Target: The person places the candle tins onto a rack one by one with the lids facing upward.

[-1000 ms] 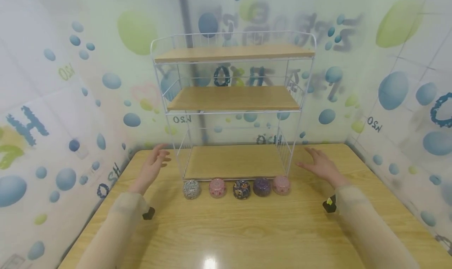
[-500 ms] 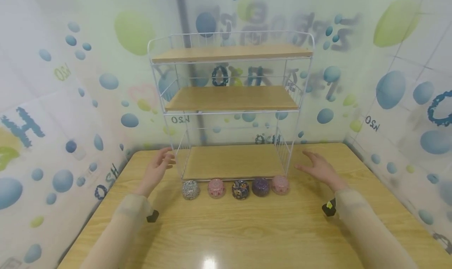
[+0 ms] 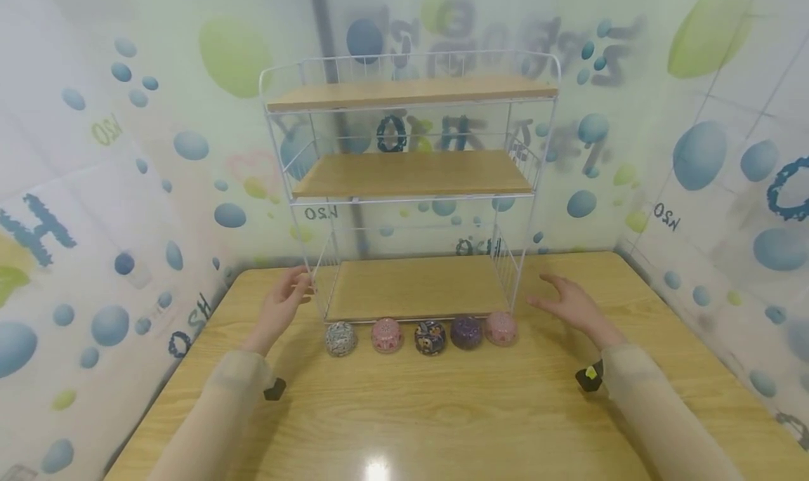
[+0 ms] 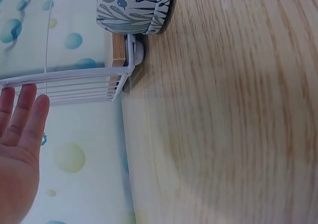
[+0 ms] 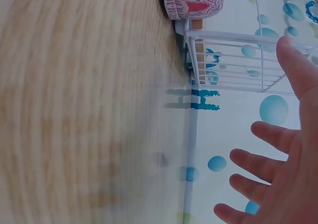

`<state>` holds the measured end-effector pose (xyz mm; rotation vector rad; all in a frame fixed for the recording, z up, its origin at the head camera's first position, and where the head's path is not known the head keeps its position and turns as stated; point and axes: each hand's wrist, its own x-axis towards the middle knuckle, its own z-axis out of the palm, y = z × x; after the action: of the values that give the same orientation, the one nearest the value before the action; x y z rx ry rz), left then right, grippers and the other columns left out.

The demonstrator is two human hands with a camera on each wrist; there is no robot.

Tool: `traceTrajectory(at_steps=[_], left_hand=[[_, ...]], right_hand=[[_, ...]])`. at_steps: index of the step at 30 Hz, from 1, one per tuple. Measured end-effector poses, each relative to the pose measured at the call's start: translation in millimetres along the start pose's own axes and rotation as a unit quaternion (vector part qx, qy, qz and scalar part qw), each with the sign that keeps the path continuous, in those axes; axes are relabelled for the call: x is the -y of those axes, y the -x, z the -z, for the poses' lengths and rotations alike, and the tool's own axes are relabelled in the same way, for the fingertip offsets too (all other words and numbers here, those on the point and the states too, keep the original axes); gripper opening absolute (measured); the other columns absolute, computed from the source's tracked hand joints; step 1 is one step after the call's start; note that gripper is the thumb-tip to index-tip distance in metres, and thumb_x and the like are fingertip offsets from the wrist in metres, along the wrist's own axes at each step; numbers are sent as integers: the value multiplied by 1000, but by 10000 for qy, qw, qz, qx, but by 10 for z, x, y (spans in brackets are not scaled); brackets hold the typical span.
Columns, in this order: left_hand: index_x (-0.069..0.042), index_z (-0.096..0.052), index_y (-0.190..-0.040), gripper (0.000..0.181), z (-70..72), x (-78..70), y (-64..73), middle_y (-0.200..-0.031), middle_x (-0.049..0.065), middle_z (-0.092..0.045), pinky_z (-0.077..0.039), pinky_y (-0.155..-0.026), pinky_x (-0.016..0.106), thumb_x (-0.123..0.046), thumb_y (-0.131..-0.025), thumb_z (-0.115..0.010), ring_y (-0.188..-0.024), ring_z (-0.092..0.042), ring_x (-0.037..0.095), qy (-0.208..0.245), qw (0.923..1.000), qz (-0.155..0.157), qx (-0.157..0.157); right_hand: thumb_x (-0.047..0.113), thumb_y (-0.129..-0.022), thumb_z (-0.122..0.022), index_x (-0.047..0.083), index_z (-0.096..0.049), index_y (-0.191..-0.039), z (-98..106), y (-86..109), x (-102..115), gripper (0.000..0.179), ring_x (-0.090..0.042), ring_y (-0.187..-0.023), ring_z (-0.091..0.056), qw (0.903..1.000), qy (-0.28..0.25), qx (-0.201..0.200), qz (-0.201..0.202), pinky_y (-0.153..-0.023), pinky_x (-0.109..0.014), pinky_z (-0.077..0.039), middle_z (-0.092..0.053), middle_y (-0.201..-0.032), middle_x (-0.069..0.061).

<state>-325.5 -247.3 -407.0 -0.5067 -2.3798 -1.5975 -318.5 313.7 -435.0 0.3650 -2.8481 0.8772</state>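
Either side of the rack point(image 3: 413, 174): left hand point(image 3: 281, 304) loosely extended, right hand point(image 3: 570, 304) spread wide, neither gripping.
It stands toward the table's point(image 3: 404, 411) far edge, five tins point(image 3: 430, 338) close along its front; an uneven or forward pull could knock them.

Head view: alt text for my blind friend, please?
A person's left hand and right hand, nothing in either grip, flank a white three-tier wire rack with wooden shelves; five round patterned tins line its front on a table.
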Motion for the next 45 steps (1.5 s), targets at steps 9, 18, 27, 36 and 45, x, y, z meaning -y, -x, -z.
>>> traceTrajectory(at_steps=[9,18,27,36,45], left_hand=[[1,-42,-138,40,-35,118,-28,-120,29,-52,-48,-94,56,-19,-103,-49,-107,-58,36,156,9998,42,-111],[-5,-44,-136,40,-141,171,-35,-112,6,-53,-54,-90,32,-24,-102,-51,-105,-57,26,551,9974,218,-402],[5,-47,-131,34,-235,-80,22,-107,3,-57,-54,-89,38,-13,-102,-49,-92,-59,9,687,9939,323,-798],[5,-48,-131,32,-307,-118,55,-101,0,-54,-54,-89,38,-12,-103,-47,-97,-57,24,764,9903,461,-1068],[5,-51,-128,30,-341,-109,45,-98,-1,-55,-53,-90,48,-11,-102,-48,-98,-58,33,863,9869,384,-1308]], right_hand=[[46,-92,-62,-10,-35,-142,-35,58,13,79,-53,-129,-35,9993,-350,-44,-93,-106,-63,-29,-39,-141,-35],[45,-92,-63,-4,-32,-146,-41,112,74,80,-53,-124,-40,9982,-561,-70,-210,-100,-66,-35,-43,-137,-35],[39,-92,-65,-5,-35,-144,-88,151,82,74,-53,-120,-44,9961,-873,-89,-52,-94,-64,-42,-48,-132,-34],[26,-92,-67,-8,-47,-131,-149,157,41,56,-48,-118,-49,9908,-1342,-6,192,-97,-61,-42,-55,-124,-30],[10,-88,-71,-11,-55,-119,-170,162,78,41,-38,-99,-62,9827,-1600,471,808,-85,-38,-52,-64,-108,-24]])
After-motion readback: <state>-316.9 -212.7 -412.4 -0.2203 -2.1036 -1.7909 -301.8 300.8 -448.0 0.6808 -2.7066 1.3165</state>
